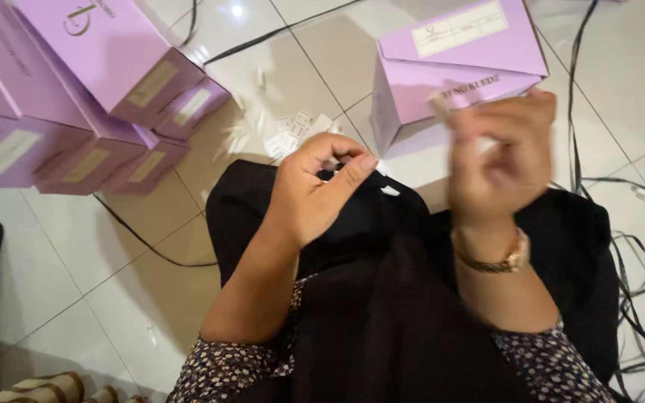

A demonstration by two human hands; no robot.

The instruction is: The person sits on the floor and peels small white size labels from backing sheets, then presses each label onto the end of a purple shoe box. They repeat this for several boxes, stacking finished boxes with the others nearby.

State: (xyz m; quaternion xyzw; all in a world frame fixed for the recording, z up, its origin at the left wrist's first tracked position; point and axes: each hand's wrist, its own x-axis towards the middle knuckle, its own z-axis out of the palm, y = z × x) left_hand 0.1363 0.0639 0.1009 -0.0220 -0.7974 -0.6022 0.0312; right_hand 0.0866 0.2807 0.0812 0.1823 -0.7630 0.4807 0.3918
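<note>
The black cloth (pixel 412 298) lies across the lap at six o'clock. The left hand (pixel 319 190) pinches its edge tight. The right hand (pixel 502 160), blurred at two o'clock, looks pinched on something pale; what, I cannot tell. A slack pinch could let the cloth slide to the tiles (pixel 113 276). Lilac boxes (pixel 76 89) sit at ten o'clock.

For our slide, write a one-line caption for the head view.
Left hand pinches black cloth, blurred right hand raised, lilac boxes on the tiled floor.

The right hand (pixel 503 160) is motion-blurred, so whatever its fingers pinch cannot be told; the lilac boxes (pixel 54 97) at upper left run off-frame.
</note>
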